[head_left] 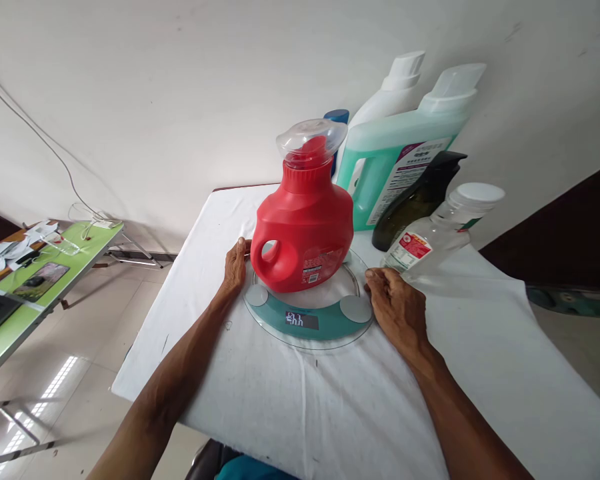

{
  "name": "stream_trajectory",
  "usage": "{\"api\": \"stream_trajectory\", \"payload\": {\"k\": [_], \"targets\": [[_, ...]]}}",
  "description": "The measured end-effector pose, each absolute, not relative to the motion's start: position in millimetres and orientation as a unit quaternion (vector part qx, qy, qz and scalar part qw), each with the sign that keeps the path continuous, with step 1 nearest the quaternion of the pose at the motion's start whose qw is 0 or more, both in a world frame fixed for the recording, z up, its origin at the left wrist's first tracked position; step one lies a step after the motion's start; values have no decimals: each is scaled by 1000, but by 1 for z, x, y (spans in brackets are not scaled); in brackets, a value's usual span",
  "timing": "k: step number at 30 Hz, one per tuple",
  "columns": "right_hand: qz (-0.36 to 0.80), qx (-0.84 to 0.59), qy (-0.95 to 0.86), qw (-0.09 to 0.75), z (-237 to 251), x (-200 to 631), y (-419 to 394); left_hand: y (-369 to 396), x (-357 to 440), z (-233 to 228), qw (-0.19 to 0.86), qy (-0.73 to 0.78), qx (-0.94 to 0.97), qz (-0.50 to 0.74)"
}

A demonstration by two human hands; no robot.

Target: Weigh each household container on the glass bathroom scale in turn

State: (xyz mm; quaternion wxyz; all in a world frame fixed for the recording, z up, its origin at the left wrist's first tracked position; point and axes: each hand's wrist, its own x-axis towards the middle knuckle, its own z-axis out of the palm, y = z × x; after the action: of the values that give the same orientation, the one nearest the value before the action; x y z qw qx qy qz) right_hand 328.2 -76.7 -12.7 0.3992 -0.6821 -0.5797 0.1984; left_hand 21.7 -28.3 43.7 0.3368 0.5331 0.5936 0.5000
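Note:
A red detergent jug (305, 230) with a clear cap stands upright on a round glass scale (310, 319) whose display is lit. My left hand (236, 265) rests on the scale's left rim, beside the jug's handle. My right hand (395, 303) lies on the white cloth at the scale's right rim, fingers curled loosely, holding nothing. Neither hand grips the jug.
Behind the scale stand a large teal bottle (395, 167), a white bottle (397, 90), a dark spray bottle (420, 200) and a clear bottle with a white cap (443, 230). The white-clothed table (280, 400) ends near me. A green table (40, 280) with papers stands at left.

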Motion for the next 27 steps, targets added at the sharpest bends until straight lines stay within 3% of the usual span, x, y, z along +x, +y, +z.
{"api": "stream_trajectory", "payload": {"k": [20, 27], "targets": [[200, -685, -574, 401, -12, 327, -77, -26, 19, 35, 334, 581, 546, 503], [213, -683, -568, 406, -14, 330, -78, -32, 17, 58, 233, 548, 537, 597]]}}
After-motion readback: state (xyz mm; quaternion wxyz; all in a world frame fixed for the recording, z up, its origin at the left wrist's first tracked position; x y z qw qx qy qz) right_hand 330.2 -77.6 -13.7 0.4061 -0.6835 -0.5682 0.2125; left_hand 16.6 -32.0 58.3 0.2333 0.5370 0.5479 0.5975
